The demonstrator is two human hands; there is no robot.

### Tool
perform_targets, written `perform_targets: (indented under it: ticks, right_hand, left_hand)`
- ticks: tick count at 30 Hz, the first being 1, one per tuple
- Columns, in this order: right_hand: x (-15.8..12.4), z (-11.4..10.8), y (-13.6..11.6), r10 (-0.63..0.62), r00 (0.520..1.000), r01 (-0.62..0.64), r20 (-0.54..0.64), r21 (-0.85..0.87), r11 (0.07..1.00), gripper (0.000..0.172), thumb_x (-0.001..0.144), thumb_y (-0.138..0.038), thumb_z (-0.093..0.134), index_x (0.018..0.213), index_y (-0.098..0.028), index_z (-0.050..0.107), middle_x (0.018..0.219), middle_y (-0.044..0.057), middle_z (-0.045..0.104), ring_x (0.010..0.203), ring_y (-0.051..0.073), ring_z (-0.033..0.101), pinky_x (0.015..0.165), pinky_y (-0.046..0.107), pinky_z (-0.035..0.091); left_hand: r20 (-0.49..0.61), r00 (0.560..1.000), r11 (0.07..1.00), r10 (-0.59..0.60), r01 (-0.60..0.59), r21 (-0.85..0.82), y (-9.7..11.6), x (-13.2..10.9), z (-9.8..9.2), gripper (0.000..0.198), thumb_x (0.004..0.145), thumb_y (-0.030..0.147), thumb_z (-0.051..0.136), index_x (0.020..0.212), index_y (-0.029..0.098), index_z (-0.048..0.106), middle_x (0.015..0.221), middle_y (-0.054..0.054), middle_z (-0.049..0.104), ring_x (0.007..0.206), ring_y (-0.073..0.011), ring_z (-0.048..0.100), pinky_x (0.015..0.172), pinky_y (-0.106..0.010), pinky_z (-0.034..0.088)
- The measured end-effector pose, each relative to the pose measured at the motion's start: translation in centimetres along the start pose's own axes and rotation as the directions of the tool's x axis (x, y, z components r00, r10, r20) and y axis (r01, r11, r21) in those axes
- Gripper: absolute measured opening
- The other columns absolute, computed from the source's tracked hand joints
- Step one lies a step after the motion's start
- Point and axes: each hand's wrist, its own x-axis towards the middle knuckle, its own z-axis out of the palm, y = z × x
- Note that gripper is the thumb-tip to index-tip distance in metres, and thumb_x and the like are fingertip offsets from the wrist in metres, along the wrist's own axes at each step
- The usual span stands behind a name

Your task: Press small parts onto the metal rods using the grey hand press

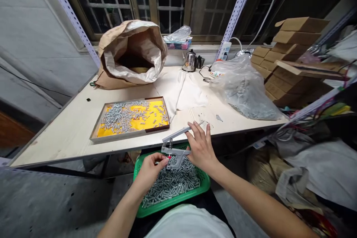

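A grey metal hand press (175,145) is held over a green plastic basket (205,186) that rests on my lap and is full of several small silver metal parts (173,184). My right hand (201,148) grips the handles of the press, fingers partly spread over the upper lever. My left hand (152,169) is closed in a pinch at the press's jaw, holding a small part with a red tip against it. The part itself is too small to name.
On the pale table (69,134) lies a shallow tray (131,117) with a yellow base and several silver parts. Behind it stand a large open paper sack (131,54), a white cloth (185,91), a kettle (190,60), a clear plastic bag (245,89) and stacked cardboard boxes (290,52).
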Motion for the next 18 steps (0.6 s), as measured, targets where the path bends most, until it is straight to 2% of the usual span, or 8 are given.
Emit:
perform_targets:
  ticks: [6, 10, 13, 18]
  right_hand:
    - [-1.1, 0.5, -0.1, 0.008, 1.0, -0.008, 0.018, 0.005, 1.0, 0.063, 0.06, -0.007, 0.048, 0.122, -0.007, 0.045, 0.15, 0.017, 0.025, 0.142, 0.027, 0.007, 0.112, 0.06, -0.005]
    - [-1.5, 0.7, -0.1, 0.091, 0.995, -0.091, 0.028, 0.017, 0.996, 0.069, 0.055, -0.005, 0.048, 0.124, -0.003, 0.042, 0.152, 0.02, 0.016, 0.142, 0.029, -0.002, 0.111, 0.062, -0.001]
    - [-1.4, 0.7, -0.2, 0.112, 0.992, -0.112, 0.05, 0.001, 0.994, 0.071, 0.054, -0.006, 0.049, 0.124, -0.002, 0.041, 0.153, 0.02, 0.011, 0.142, 0.031, -0.003, 0.11, 0.063, -0.003]
    - [-1.4, 0.7, -0.7, 0.092, 0.993, -0.092, 0.07, -0.015, 0.996, 0.07, 0.054, -0.007, 0.05, 0.124, -0.004, 0.041, 0.153, 0.02, 0.012, 0.142, 0.03, -0.002, 0.11, 0.063, -0.005]
  left_hand:
    - [0.107, 0.993, 0.971, 0.054, -0.077, 0.225, -0.4, -0.3, 0.0, 0.021, 0.073, 0.037, 0.062, 0.07, 0.016, 0.06, 0.071, -0.002, 0.062, 0.065, -0.0161, 0.05, 0.063, -0.026, 0.036]
    - [0.111, 0.992, 0.973, 0.058, -0.081, 0.216, -0.2, -0.1, 0.4, 0.021, 0.073, 0.037, 0.06, 0.07, 0.016, 0.06, 0.069, -0.001, 0.061, 0.063, -0.0151, 0.049, 0.06, -0.025, 0.035]
    - [0.107, 0.992, 0.968, 0.069, -0.092, 0.234, 0.2, 0.1, 0.4, 0.019, 0.073, 0.035, 0.06, 0.071, 0.016, 0.061, 0.07, -0.001, 0.061, 0.062, -0.0145, 0.048, 0.059, -0.024, 0.034]
    - [0.215, 0.977, 0.97, -0.003, -0.049, 0.237, 0.6, 0.2, 0.1, 0.014, 0.069, 0.029, 0.062, 0.069, 0.015, 0.061, 0.067, -0.001, 0.061, 0.062, -0.0146, 0.05, 0.06, -0.024, 0.034]
